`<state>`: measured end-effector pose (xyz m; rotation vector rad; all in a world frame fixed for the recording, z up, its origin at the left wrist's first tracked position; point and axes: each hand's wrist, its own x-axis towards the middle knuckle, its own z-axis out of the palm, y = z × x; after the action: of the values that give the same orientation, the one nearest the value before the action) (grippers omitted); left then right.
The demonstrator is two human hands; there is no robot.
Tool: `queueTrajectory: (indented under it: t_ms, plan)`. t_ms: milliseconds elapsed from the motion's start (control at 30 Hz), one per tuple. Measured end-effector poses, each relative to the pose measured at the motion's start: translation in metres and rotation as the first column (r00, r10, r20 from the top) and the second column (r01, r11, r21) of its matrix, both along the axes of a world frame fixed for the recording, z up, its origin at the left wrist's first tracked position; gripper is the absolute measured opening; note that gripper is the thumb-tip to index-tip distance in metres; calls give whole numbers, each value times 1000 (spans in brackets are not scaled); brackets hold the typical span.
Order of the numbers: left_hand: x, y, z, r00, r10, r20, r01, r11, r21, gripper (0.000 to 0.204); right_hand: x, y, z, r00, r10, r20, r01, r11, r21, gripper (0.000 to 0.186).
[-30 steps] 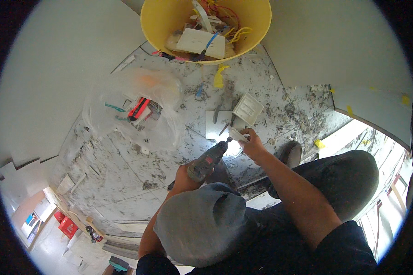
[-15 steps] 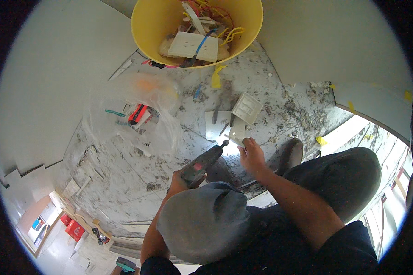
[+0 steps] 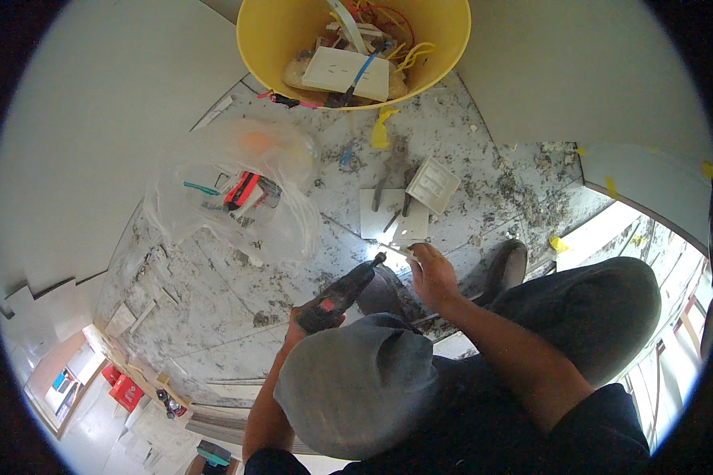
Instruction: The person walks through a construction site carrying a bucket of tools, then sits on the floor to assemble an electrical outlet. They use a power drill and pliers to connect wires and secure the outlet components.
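My left hand [image 3: 296,328] is wrapped round a dark cordless drill [image 3: 334,304], whose lit tip points away from me, to the upper right. In my right hand [image 3: 436,279], the fingers pinch a small flat white piece [image 3: 402,252] just right of the drill's bit. I cannot make out whether bit and piece touch. Beyond them a white plate [image 3: 370,207] lies flat on the floor, with a thin dark tool across it. Pliers [image 3: 391,166] rest at its far side, and an open white plastic box [image 3: 433,184] sits beside them.
A yellow bucket [image 3: 255,47] of wires and white plates stands at the far side. Left of centre lies a clear plastic bag [image 3: 293,229] with a red-and-black tool [image 3: 242,191]. Dirt covers the floor [image 3: 222,309]. Pale walls rise on both sides; my shoe [image 3: 509,265] is at right.
The drill has drawn back slightly to the left and toward me. The white piece in my right hand is now seen more edge-on. The whole view has shifted a little.
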<state>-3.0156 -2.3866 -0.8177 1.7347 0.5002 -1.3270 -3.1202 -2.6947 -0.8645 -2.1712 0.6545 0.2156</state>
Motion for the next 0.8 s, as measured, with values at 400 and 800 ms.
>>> queueTrajectory:
  t_ms: [400,800]
  plan:
    - [2,-48,-12,991,80,109,-58,981,-186,35,7,-21,-56,914,-202,-353,333,869,365,36]
    - [28,-86,11,838,-419,349,424,903,64,29,15,-26,-44,867,-190,-460,329,913,243,50]
